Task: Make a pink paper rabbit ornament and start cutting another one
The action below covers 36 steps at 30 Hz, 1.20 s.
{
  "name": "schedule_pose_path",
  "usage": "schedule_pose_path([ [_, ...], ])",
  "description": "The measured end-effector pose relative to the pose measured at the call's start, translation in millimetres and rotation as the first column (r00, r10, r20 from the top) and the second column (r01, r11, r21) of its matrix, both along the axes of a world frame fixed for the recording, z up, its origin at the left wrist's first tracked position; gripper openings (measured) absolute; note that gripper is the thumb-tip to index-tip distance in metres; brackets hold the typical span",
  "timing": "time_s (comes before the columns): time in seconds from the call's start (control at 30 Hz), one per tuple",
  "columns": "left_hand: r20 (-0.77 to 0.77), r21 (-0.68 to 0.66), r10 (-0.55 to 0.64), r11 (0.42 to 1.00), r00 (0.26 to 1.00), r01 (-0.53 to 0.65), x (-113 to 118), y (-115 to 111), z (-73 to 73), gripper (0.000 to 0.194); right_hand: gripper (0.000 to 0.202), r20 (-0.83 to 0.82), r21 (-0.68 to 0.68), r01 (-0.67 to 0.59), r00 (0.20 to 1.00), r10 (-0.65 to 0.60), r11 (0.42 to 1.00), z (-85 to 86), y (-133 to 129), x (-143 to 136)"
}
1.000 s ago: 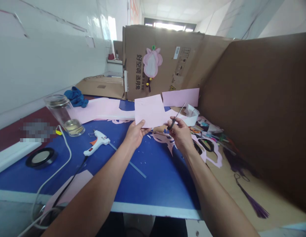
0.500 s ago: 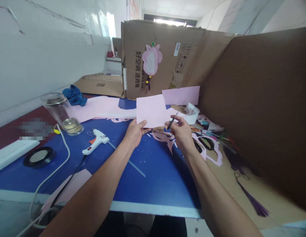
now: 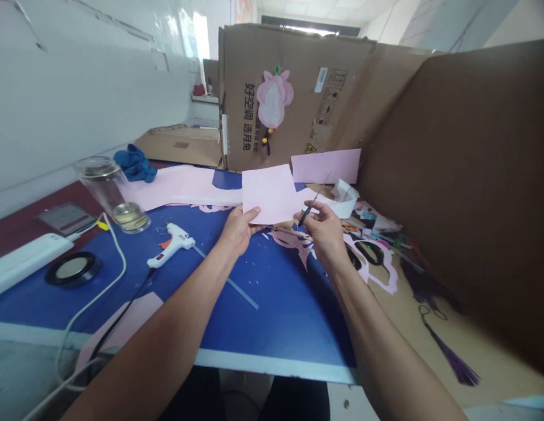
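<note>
My left hand (image 3: pixel 237 234) is closed on the lower left corner of a square pink sheet (image 3: pixel 269 193), thumb on top and fingers beneath. The sheet is held up over the blue table. In my right hand (image 3: pixel 325 233) is a pair of scissors (image 3: pixel 306 215) with dark handles. Their blades are spread wide, one pointing up and the other left, below the sheet's lower edge. Pink paper scraps (image 3: pixel 292 238) with cut-out shapes lie under the hands.
A white glue gun (image 3: pixel 173 244) with a glue stick lies left of my hands. Beyond it stand a glass cup (image 3: pixel 118 199) and a black tape roll (image 3: pixel 72 269). Cardboard walls (image 3: pixel 298 105) close off the back and right. A purple tassel (image 3: pixel 451 351) lies at right.
The camera view has shifted slightly. Both hands keep nearly the same pose, with the sheet and the spread scissors still held.
</note>
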<state>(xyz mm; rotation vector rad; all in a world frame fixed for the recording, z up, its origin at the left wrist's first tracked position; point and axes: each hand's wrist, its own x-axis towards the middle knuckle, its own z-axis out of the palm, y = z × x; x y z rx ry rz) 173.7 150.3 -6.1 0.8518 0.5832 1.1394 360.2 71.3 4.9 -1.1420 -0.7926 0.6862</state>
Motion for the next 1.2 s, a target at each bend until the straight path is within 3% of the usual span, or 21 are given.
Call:
schedule_pose_path([
  [1.2, 0.045, -0.017, 0.030, 0.999, 0.999, -0.030, 3.0, -0.7, 1.6, 0.042, 0.050, 0.084, 0.003, -0.001, 0.996, 0.001, 1.000, 0.1, -1.1, 0.9],
])
